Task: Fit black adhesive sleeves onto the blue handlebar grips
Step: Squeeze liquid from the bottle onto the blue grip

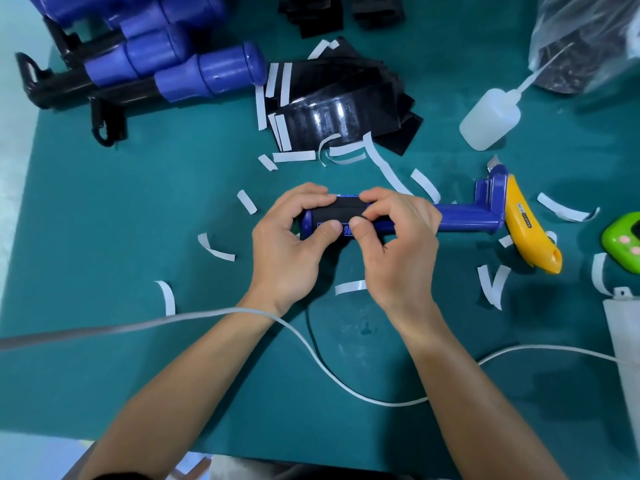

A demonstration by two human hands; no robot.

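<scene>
the blue handle (464, 220) lies on its side near the middle of the teal surface (138, 202), long axis running left to right, with its flanged end at the right, touching the yellow utility knife (530, 233). a black sleeve (346, 206) sits around the left portion of the handle, between the two hands. the left grip (294, 237) is clenched around the left end of the handle, fingers curled over the far side and thumb pressed on the near edge of the sleeve. the right grip (394, 244) is clenched around the handle just beside it, fingers over the top and thumb tip on the same near edge; the two thumbs almost touch. white backing strips (294, 156) lie scattered around the hands. a pile of black sheets (339, 102), some edged with white strips, lies beyond the handle. further blue handles on black tubes (207, 74) are stacked at the far left. a translucent squeeze bottle (491, 116) lies tilted at the far right, near a clear plastic bag (588, 39). a green device (623, 240) sits at the right edge. a white cable (311, 355) crosses the left wrist and loops along the near side of the surface.
</scene>
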